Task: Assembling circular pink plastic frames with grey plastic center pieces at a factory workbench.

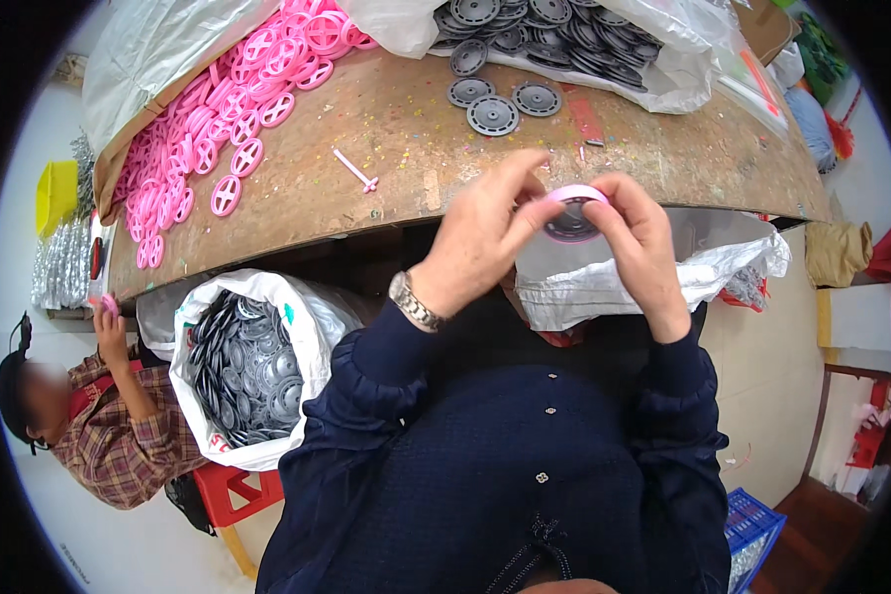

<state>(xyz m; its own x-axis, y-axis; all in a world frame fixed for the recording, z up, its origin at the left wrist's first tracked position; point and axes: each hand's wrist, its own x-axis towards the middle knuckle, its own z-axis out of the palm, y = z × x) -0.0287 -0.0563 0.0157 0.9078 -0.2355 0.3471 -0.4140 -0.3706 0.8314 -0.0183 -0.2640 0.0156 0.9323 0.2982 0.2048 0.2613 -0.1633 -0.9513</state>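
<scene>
Between my two hands, just past the table's front edge, is a small toy wheel: a pink plastic ring with a dark grey disc set against its inside. My left hand pinches its left side with thumb and fingers. On the opposite side, my right hand grips the rim, its thumb pressed on the disc. Whether the disc is fully seated in the ring I cannot tell. Several loose grey discs lie on the table beyond my hands, in front of a heap of grey discs.
Pink spoked rings spill from a sack across the table's left. A pink stick-like piece lies mid-table. Left of me a white sack holds grey discs. A white bag hangs below my hands. At far left sits another person holding a pink piece.
</scene>
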